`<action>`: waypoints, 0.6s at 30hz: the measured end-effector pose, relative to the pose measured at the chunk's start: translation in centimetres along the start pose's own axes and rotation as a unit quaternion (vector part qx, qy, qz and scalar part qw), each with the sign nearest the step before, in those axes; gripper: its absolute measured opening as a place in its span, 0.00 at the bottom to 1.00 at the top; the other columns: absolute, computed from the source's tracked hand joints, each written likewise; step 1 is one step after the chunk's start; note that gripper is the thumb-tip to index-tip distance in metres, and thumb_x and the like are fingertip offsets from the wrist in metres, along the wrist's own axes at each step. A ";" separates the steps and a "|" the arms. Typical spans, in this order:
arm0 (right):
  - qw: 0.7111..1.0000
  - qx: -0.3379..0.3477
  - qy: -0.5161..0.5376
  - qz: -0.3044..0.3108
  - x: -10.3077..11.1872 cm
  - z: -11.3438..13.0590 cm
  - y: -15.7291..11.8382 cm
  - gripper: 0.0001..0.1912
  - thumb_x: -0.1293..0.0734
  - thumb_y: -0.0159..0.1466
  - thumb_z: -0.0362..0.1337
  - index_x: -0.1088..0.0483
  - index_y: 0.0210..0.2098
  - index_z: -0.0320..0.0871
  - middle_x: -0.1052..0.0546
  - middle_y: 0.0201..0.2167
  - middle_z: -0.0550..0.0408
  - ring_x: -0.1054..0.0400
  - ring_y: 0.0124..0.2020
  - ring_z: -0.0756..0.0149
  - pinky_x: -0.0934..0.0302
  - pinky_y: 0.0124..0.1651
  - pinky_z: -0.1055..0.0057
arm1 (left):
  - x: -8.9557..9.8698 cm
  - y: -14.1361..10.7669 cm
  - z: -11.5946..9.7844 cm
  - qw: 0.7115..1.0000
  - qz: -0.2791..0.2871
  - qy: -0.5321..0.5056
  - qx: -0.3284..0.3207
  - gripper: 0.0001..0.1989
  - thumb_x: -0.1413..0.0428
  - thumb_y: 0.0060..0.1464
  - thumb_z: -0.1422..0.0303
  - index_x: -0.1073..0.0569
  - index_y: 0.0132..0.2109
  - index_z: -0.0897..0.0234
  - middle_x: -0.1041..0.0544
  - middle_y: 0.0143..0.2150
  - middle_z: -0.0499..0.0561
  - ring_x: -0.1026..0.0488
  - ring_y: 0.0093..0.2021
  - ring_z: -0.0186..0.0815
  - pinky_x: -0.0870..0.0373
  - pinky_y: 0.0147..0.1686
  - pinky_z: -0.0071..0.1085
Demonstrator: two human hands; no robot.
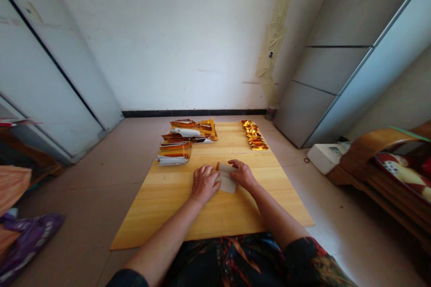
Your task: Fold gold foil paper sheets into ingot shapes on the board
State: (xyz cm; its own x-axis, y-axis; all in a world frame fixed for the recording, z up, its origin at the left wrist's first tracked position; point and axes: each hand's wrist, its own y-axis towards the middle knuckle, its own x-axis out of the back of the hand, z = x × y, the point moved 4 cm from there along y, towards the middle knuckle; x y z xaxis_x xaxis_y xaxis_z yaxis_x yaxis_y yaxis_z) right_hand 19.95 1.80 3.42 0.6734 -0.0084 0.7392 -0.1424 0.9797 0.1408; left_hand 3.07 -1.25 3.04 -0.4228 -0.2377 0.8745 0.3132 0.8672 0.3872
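The paper sheet [228,184], half hidden under the left hand [205,183] and right hand [243,175]

Gold-foil paper [255,136], honey-yellow board [218,215]

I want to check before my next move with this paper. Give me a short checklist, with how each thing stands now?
1. Left hand and right hand on the paper: ok.
2. Paper lying on the board: ok.
3. Gold strip lined up with the paper: cannot tell.
4. Foil stack squared: not ok, its sheets lie uneven.
5. Folded gold pieces apart from both hands: ok.
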 end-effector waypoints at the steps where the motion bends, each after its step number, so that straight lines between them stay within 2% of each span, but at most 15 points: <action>1: 1.000 0.016 -0.015 0.002 -0.1 0.1 -0.1 0.24 0.37 0.48 0.24 0.30 0.44 0.43 0.24 0.41 0.53 0.32 0.42 0.64 0.40 0.46 0.71 | -0.1 0.0 0.1 1.000 0.001 0.000 0.001 0.13 0.41 0.47 0.66 0.25 0.42 0.55 0.29 0.48 0.53 0.39 0.54 0.45 0.43 0.52 0.44; 4: 0.996 0.059 -0.061 0.005 -0.4 0.3 -0.4 0.20 0.38 0.49 0.23 0.29 0.39 0.43 0.24 0.39 0.53 0.33 0.42 0.64 0.42 0.46 0.71 | -0.1 0.0 0.1 1.000 0.005 0.001 0.004 0.12 0.41 0.47 0.66 0.24 0.41 0.55 0.29 0.48 0.53 0.39 0.54 0.45 0.43 0.51 0.44; 10: 0.986 0.094 -0.131 0.032 -0.5 1.0 -1.1 0.13 0.38 0.54 0.26 0.27 0.36 0.43 0.25 0.34 0.54 0.35 0.39 0.65 0.45 0.41 0.72 | -0.1 0.0 0.2 1.000 0.006 -0.004 0.003 0.11 0.40 0.47 0.65 0.24 0.41 0.55 0.29 0.48 0.53 0.38 0.53 0.45 0.43 0.51 0.44; 14: 0.972 0.128 -0.190 0.051 -0.5 1.7 -2.1 0.10 0.36 0.59 0.36 0.26 0.40 0.47 0.26 0.35 0.53 0.36 0.40 0.63 0.48 0.41 0.69 | -0.3 0.0 0.4 1.000 0.002 -0.005 0.004 0.10 0.40 0.47 0.65 0.24 0.40 0.55 0.29 0.48 0.53 0.38 0.53 0.45 0.43 0.51 0.44; 18: 0.957 0.153 -0.243 0.044 -0.6 2.5 -3.3 0.16 0.37 0.62 0.42 0.30 0.48 0.50 0.28 0.38 0.51 0.38 0.42 0.62 0.50 0.43 0.67 | -0.1 -0.1 0.3 1.000 -0.011 0.001 -0.001 0.10 0.40 0.47 0.67 0.24 0.39 0.56 0.29 0.47 0.52 0.38 0.52 0.44 0.42 0.50 0.43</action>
State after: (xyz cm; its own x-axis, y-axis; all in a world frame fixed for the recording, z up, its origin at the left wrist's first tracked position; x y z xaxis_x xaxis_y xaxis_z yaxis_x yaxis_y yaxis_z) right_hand 18.19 -1.89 4.13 0.2421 -0.0927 0.9658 -0.4390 0.8772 0.1942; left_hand 2.85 -1.20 2.88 -0.4289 -0.2579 0.8657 0.3057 0.8604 0.4078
